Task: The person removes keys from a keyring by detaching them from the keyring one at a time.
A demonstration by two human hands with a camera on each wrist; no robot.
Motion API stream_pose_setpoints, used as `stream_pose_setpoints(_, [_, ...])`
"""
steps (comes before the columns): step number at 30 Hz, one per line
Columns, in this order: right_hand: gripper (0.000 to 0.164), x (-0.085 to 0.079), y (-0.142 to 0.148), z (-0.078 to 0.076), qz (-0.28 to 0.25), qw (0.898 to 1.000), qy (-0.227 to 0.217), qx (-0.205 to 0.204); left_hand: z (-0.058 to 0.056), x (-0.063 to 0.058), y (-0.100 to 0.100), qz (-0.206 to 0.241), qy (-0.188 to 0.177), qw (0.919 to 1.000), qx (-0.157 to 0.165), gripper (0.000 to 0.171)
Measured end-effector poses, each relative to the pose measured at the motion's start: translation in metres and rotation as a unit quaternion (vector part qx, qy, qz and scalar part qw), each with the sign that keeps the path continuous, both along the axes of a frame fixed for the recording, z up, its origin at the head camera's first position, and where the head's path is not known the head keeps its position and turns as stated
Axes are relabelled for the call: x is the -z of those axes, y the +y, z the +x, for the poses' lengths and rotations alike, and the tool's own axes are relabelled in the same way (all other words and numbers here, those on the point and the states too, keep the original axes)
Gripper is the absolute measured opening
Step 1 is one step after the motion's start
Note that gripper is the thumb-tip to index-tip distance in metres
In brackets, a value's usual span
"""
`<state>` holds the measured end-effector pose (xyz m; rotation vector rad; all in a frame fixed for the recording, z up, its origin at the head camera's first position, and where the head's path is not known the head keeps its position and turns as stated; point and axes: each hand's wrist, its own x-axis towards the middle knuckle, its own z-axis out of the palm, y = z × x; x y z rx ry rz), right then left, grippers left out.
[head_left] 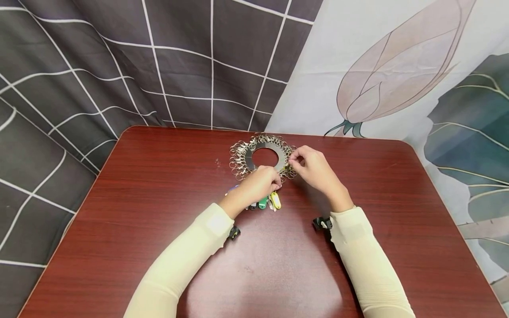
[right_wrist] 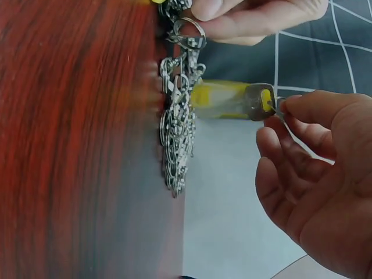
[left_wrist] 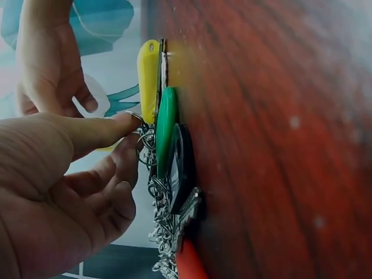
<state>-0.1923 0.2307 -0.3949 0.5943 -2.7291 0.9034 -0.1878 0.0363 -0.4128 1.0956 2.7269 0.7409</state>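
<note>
Left hand (head_left: 260, 182) pinched ring (right_wrist: 203, 36), right hand (head_left: 315, 168) yellow tag (right_wrist: 225, 100) by its end; likely mid-hanging, next needed clasps (right_wrist: 179, 125) lined up.

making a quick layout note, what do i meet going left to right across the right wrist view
Red-brown tabletop, cluster of metal rings and clasps, yellow tag, right hand.
</note>
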Motion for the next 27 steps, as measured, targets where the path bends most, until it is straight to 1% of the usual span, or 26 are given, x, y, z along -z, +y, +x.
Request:
stream_pose_setpoints(3, [0.005,-0.001,0.002,-0.001,-0.005,1.000,0.007,0.005,0.000,-0.001,-0.001,-0.012,0.005,0.9999,0.000,0.011])
stream_pose_setpoints(7, [0.003,-0.002,0.006,-0.002,-0.012,1.000,0.010,0.015,0.001,-0.003,-0.002,-0.015,0.004,0.9999,-0.004,0.012])
stream_pose_setpoints(13, [0.006,-0.002,0.017,-0.004,-0.019,0.998,-0.016,0.051,0.001,-0.005,-0.006,-0.005,0.007,1.0000,0.000,0.009])
stream_pose_setpoints(19, [0.009,-0.004,0.035,-0.007,-0.032,0.994,-0.035,0.094,0.003,-0.012,-0.022,0.013,0.004,0.9999,-0.001,0.011])
stream_pose_setpoints(23, [0.011,-0.003,0.051,-0.010,-0.035,0.992,-0.034,0.119,0.005,-0.016,-0.037,0.009,0.002,0.9999,-0.005,0.012])
stream_pose_setpoints(27, [0.013,0.000,0.070,-0.017,-0.027,0.989,-0.036,0.142,0.007,-0.016,-0.050,0.001,0.012,0.9999,-0.010,0.010])
